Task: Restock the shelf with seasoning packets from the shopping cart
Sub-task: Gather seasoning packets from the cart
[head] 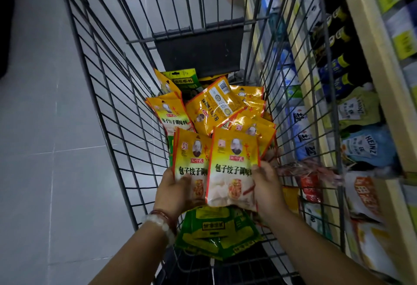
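Seasoning packets (pixel 232 172) overlap above the shopping cart (pixel 108 104), left hand (pixel 173 190) and right hand (pixel 267 188) each gripping one.

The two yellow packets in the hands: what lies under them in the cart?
Green packets lie under the yellow packets, on the cart floor. Their upper parts are covered.

packets (pixel 232 172): yellow, white base, red marks
cart (pixel 108 95): grey wire
lower packets (pixel 216 232): green
bracelet (pixel 158 223): white beads
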